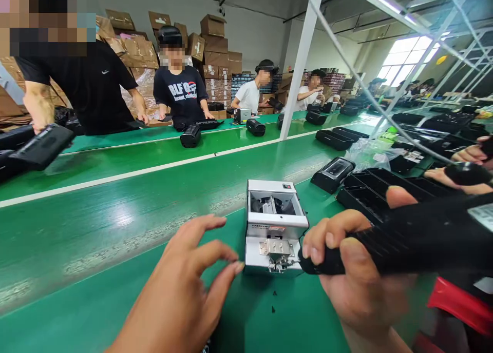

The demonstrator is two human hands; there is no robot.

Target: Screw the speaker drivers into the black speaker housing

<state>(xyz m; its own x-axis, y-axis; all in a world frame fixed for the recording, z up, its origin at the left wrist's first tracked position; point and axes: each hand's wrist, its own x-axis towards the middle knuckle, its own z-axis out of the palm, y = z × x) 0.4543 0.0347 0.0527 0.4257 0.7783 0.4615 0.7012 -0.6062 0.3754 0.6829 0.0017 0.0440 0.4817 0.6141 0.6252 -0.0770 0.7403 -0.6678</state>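
On the green conveyor belt (115, 214), centre fwd, sits a small white screw feeder (274, 229), top open, insides hard to read. Right hand (354, 271) is wrapped tight round a black electric screwdriver (404, 240); its tip touches the feeder's front outlet, bit itself hidden, rear end cut off at frame edge. Left hand (188, 286) hovers w/ fingers spread, holding nothing, just left of the feeder; wrist cut off below. Two tiny dark specks on belt nearby, prob. screws, too small to tell.
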